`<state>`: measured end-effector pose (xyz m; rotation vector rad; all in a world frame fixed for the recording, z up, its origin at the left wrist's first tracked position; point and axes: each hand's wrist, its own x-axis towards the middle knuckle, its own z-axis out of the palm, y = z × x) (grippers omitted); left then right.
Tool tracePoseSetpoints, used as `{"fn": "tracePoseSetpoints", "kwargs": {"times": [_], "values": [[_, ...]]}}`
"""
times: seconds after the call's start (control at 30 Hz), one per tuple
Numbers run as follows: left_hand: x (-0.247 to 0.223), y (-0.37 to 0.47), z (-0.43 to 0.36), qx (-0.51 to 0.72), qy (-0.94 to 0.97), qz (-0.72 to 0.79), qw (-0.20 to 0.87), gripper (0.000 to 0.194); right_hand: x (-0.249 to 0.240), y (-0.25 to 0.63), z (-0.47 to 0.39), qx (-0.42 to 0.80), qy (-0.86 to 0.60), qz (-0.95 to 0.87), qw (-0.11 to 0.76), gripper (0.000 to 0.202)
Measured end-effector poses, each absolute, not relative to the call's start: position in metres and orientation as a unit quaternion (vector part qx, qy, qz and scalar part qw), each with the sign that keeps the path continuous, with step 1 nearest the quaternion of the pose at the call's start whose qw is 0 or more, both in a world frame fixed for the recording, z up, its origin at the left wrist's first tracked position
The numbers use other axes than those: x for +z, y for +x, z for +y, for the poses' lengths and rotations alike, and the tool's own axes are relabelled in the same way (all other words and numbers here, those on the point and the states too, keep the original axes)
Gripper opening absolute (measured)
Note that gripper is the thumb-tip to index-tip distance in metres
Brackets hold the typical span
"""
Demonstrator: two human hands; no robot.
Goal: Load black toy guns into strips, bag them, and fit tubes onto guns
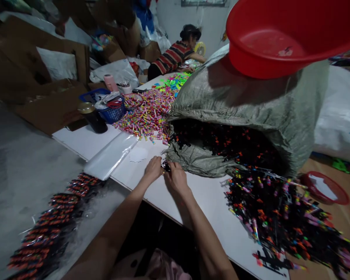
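My left hand [154, 168] and my right hand [177, 178] meet over the white table [204, 194], just in front of the sack's mouth. Between their closed fingers is a small dark piece [165, 166] with a shiny glint, mostly hidden by the fingertips. Beyond it, a grey-green woven sack [201, 159] lies on its side, full of black plastic toy parts [239, 144] with orange bits. To my right spreads a heap of black toy guns [280, 217] with colourful pieces. A stack of clear plastic bags [112, 153] lies left of my hands, near small white paper pieces [138, 154].
A red basin [259, 62] rests on the sack. Colourful small tubes [151, 112] are piled behind, beside a blue basket [113, 111] and a dark jar [93, 118]. Bagged toys [46, 229] line the floor at left. A person [175, 56] leans over the table's far end.
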<state>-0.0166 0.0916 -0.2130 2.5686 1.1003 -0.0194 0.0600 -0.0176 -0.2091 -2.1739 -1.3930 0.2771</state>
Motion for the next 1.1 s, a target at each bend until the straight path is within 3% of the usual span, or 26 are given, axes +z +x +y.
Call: {"fn": "tracePoseSetpoints", "kwargs": {"times": [0.13, 0.3, 0.43, 0.53, 0.63, 0.7, 0.9, 1.1], "values": [[-0.219, -0.023, 0.088, 0.011, 0.913, 0.364, 0.185, 0.040, -0.215, 0.054, -0.019, 0.080, -0.835, -0.529, 0.128, 0.028], [-0.226, -0.043, 0.092, 0.043, 0.903, 0.339, 0.259, 0.043, -0.237, 0.059, -0.064, 0.046, -0.847, -0.510, 0.144, 0.026], [-0.225, -0.039, 0.093, 0.061, 0.880, 0.345, 0.322, 0.048, -0.227, 0.064, -0.062, 0.044, -0.841, -0.504, 0.189, 0.024], [-0.219, -0.034, 0.094, 0.058, 0.889, 0.334, 0.308, 0.054, -0.215, 0.063, -0.037, 0.059, -0.833, -0.530, 0.144, 0.033], [-0.216, -0.038, 0.101, 0.069, 0.885, 0.355, 0.293, 0.053, -0.212, 0.062, -0.022, 0.080, -0.833, -0.539, 0.093, 0.028], [-0.214, -0.043, 0.107, 0.074, 0.881, 0.370, 0.285, 0.051, -0.217, 0.065, -0.027, 0.080, -0.832, -0.540, 0.103, 0.028], [-0.222, -0.030, 0.102, 0.054, 0.896, 0.373, 0.233, 0.046, -0.236, 0.102, -0.093, 0.037, -0.831, -0.498, 0.244, 0.027], [-0.234, -0.006, 0.081, 0.014, 0.912, 0.397, 0.101, 0.030, -0.227, 0.127, -0.132, -0.024, -0.878, -0.408, 0.250, 0.034]]}}
